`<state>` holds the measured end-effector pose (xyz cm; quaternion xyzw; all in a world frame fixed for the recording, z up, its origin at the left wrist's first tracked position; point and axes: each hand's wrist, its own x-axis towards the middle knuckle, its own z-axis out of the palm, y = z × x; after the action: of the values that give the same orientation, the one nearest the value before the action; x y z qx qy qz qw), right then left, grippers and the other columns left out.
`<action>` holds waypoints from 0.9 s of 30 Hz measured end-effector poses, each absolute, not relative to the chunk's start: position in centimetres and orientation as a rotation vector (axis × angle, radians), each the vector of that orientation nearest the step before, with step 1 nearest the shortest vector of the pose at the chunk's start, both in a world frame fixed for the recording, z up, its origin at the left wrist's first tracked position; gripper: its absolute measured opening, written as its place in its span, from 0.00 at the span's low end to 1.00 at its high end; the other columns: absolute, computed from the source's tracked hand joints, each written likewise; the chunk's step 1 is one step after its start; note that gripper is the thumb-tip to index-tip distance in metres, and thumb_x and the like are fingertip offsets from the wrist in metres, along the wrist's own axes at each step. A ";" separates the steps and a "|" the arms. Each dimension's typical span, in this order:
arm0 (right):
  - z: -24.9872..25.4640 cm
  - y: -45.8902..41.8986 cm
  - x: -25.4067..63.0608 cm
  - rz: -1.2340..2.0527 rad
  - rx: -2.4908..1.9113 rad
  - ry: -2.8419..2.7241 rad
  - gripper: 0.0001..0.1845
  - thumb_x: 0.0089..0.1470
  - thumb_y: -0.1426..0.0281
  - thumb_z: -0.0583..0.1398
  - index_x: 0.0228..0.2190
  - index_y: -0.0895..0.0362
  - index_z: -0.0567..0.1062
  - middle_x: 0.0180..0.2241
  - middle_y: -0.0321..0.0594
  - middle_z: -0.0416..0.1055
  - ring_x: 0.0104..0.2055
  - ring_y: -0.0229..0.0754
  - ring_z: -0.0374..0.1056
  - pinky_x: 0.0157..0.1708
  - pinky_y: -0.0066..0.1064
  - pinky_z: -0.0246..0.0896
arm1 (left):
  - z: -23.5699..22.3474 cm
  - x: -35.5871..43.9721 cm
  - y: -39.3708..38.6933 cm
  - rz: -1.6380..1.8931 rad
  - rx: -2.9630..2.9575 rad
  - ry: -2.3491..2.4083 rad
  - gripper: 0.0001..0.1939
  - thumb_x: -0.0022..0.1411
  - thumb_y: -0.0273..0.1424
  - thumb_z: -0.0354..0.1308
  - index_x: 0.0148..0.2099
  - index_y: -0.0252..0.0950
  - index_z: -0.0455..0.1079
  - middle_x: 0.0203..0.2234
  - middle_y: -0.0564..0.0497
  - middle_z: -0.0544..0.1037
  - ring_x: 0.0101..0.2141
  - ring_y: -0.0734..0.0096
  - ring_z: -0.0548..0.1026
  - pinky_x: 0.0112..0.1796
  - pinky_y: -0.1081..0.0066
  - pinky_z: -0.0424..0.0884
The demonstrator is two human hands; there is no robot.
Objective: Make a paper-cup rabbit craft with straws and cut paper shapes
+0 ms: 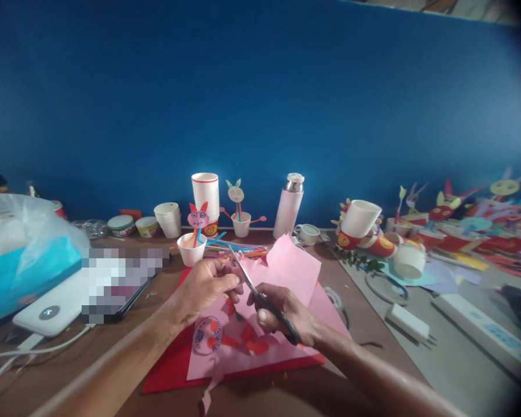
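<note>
My right hand grips a pair of scissors with black handles, its blades pointing up and to the left. Close to the blades, my left hand pinches a small piece of pink paper, partly hidden by the fingers. Below both hands lie pink paper sheets on top of a red sheet. A round pink paper face with drawn eyes rests there, beside red paper cutouts. A thin pink scrap hangs over the front edge of the sheets.
Behind my hands stand paper-cup figures, stacked cups and a pink thermos. To the left are a white power bank with a cable and a blue package. More cup crafts, a charger and a power strip lie right.
</note>
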<state>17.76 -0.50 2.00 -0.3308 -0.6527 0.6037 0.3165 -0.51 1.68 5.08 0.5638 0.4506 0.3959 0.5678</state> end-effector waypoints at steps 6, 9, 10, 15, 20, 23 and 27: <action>1.9 -0.5 18.0 1.573 -0.898 -1.751 0.22 0.43 0.55 0.60 0.31 0.60 0.65 0.17 0.30 0.58 0.18 0.30 0.53 0.18 0.23 0.49 | 4.8 -0.8 1.9 0.903 1.354 1.034 0.03 0.49 0.26 0.55 0.26 0.31 0.68 0.18 0.50 0.73 0.18 0.72 0.71 0.25 0.69 0.67; 1.9 -0.3 18.3 1.576 -0.898 -1.807 0.21 0.45 0.56 0.59 0.33 0.60 0.65 0.20 0.32 0.60 0.21 0.31 0.55 0.22 0.25 0.52 | 4.9 -0.7 1.9 0.898 1.341 1.038 0.03 0.49 0.26 0.55 0.26 0.31 0.68 0.18 0.50 0.73 0.18 0.72 0.71 0.25 0.69 0.67; 2.0 -0.2 18.6 1.571 -0.894 -1.847 0.20 0.45 0.57 0.59 0.34 0.60 0.65 0.22 0.33 0.61 0.23 0.32 0.56 0.24 0.25 0.53 | 5.0 -0.7 1.9 0.897 1.335 1.039 0.03 0.48 0.25 0.55 0.26 0.31 0.68 0.18 0.51 0.73 0.18 0.73 0.71 0.25 0.69 0.67; 2.9 1.1 20.7 1.540 -0.809 -2.044 0.20 0.46 0.61 0.60 0.38 0.60 0.66 0.30 0.37 0.63 0.30 0.34 0.57 0.29 0.26 0.55 | 5.8 -0.9 1.8 0.914 1.320 1.061 0.03 0.48 0.25 0.55 0.24 0.31 0.67 0.17 0.52 0.73 0.18 0.75 0.70 0.25 0.72 0.66; 3.6 2.8 22.6 1.641 -0.774 -1.873 0.18 0.43 0.64 0.62 0.34 0.61 0.65 0.26 0.35 0.61 0.27 0.33 0.57 0.27 0.26 0.53 | 6.6 -1.6 1.8 0.907 1.344 1.013 0.05 0.49 0.27 0.55 0.23 0.32 0.66 0.18 0.52 0.74 0.18 0.76 0.70 0.26 0.72 0.66; 3.2 2.9 22.1 1.477 -0.795 -1.683 0.15 0.46 0.65 0.60 0.34 0.60 0.64 0.24 0.34 0.61 0.26 0.34 0.58 0.29 0.28 0.54 | 6.7 -1.5 1.5 0.833 1.364 1.007 0.04 0.48 0.26 0.55 0.23 0.33 0.64 0.16 0.53 0.74 0.17 0.76 0.69 0.25 0.72 0.66; 2.8 1.7 20.1 1.452 -0.828 -1.535 0.16 0.45 0.66 0.60 0.37 0.58 0.63 0.28 0.36 0.63 0.29 0.37 0.61 0.32 0.30 0.56 | 6.0 -0.6 1.1 0.665 1.383 1.006 0.04 0.47 0.24 0.55 0.22 0.33 0.63 0.15 0.52 0.74 0.17 0.75 0.70 0.23 0.73 0.65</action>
<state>20.06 1.68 2.75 -0.3307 -0.6131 0.5801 0.4222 -0.62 1.12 6.03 0.5986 0.4353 0.2878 0.6078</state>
